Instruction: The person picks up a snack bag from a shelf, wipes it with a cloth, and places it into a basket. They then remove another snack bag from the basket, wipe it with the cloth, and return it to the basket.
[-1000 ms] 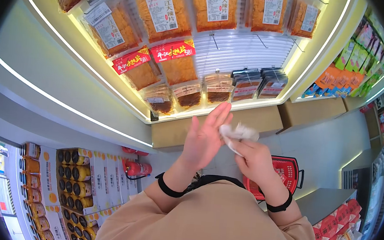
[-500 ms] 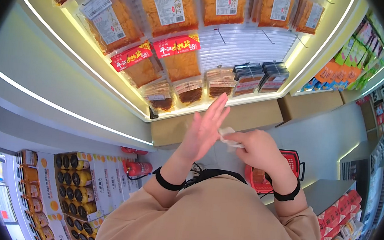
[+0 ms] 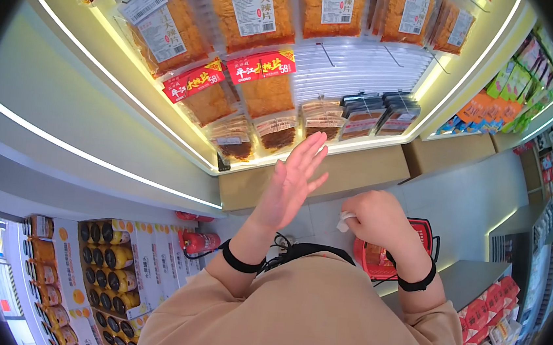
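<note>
My left hand (image 3: pixel 294 186) is raised in front of me with its fingers stretched out and holds nothing. To its right, my right hand (image 3: pixel 378 217) is closed around a crumpled white tissue (image 3: pixel 346 222), a corner of which sticks out on the left side. A gap lies between the two hands. Below and behind my right hand, a red shopping basket (image 3: pixel 424 233) stands on the floor, partly hidden by my forearm; something reddish lies inside it.
Ahead, a lit shelf carries hanging orange snack packs (image 3: pixel 255 6) and small dark packets (image 3: pixel 364 114) along its lower edge. A fire extinguisher (image 3: pixel 199 242) stands at left beside stacked black-lidded jars (image 3: pixel 108 256). Red boxes (image 3: pixel 489 313) sit at lower right.
My right hand has moved right, away from my left palm, taking the tissue with it. The fingers of my left hand have spread wider.
</note>
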`<state>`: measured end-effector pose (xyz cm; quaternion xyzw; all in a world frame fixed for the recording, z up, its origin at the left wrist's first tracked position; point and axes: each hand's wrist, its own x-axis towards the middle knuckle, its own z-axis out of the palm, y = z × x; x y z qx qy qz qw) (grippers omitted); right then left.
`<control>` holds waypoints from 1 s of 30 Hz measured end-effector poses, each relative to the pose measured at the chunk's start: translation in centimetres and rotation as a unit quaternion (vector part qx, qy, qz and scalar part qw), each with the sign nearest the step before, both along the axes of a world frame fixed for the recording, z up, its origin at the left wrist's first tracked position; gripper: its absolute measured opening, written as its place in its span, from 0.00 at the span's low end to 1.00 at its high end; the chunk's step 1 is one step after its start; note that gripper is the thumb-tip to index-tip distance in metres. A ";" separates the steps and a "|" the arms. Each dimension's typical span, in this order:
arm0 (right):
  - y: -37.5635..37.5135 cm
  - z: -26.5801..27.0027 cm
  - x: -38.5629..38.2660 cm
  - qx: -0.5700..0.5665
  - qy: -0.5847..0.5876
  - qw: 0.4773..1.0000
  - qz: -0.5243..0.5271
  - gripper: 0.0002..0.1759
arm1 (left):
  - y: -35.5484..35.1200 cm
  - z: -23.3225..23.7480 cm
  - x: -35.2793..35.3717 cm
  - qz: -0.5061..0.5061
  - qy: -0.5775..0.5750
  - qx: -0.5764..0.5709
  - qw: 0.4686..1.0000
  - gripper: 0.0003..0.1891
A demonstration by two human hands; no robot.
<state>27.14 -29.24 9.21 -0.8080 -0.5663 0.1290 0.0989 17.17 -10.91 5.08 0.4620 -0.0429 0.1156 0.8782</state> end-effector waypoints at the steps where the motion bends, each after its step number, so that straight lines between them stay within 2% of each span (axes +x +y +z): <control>1: 0.0 0.0 0.0 0.011 0.004 1.000 -0.007 0.19 | 0.0 0.0 0.0 -0.001 0.005 -0.008 1.000 0.48; 2: 0.0 0.1 -0.1 0.056 0.036 0.998 -0.016 0.17 | -0.1 0.0 0.0 -0.002 0.011 -0.015 1.000 0.47; 4: 0.5 0.5 -0.2 0.148 0.096 0.984 -0.027 0.13 | -0.1 -0.5 -0.1 -0.007 0.041 0.073 0.996 0.41; 5: 0.7 0.5 -0.2 0.186 0.176 0.965 -0.053 0.12 | 0.0 -0.9 0.0 -0.005 0.054 0.121 0.991 0.38; 8: 0.8 -0.3 0.1 0.281 0.389 0.864 -0.151 0.09 | -0.4 -3.0 -0.4 -0.078 0.071 0.233 0.967 0.25; 10: 1.1 -0.9 0.8 0.337 0.484 0.769 -0.247 0.08 | -0.3 -3.6 0.0 -0.076 0.118 0.208 0.968 0.18; 11: 0.7 -1.7 1.7 0.296 0.527 0.756 -0.252 0.09 | -0.3 -3.7 0.1 -0.074 0.141 0.194 0.968 0.15; 13: -0.2 -3.7 3.6 0.207 0.605 0.724 -0.259 0.10 | -1.1 -3.0 0.5 0.012 0.150 0.091 0.984 0.13; 14: -0.1 -4.3 3.2 0.214 0.665 0.671 -0.250 0.13 | -1.2 -2.6 0.5 0.056 0.152 0.038 0.986 0.14; 17: 0.5 -3.2 1.7 0.253 0.728 0.603 -0.209 0.18 | 0.5 -2.5 0.2 -0.014 0.241 0.073 0.968 0.17; 18: 0.8 -3.1 1.1 0.251 0.729 0.606 -0.198 0.22 | 0.9 -2.9 0.1 -0.019 0.239 0.085 0.967 0.18; 20: 1.4 -3.4 0.1 0.253 0.716 0.612 -0.222 0.24 | 1.8 -4.2 0.5 -0.021 0.235 0.106 0.966 0.19; 23: 2.1 -4.0 -0.2 0.253 0.711 0.604 -0.257 0.25 | 1.3 -6.7 0.8 0.074 0.095 0.094 0.988 0.19; 25: 2.3 -4.4 -0.3 0.271 0.722 0.578 -0.267 0.24 | 0.6 -8.3 0.6 0.119 0.098 0.051 0.987 0.19; 26: 2.8 -4.2 -1.0 0.298 0.731 0.544 -0.285 0.24 | 0.5 -9.0 0.6 0.135 0.099 0.034 0.985 0.19; 29: 3.2 -3.7 -2.2 0.332 0.750 0.494 -0.288 0.23 | 1.2 -10.8 0.4 -0.021 0.232 -0.075 0.969 0.22; 30: 3.6 -3.8 -2.3 0.341 0.701 0.557 -0.285 0.23 | 1.1 -11.0 0.4 -0.011 0.206 -0.098 0.973 0.23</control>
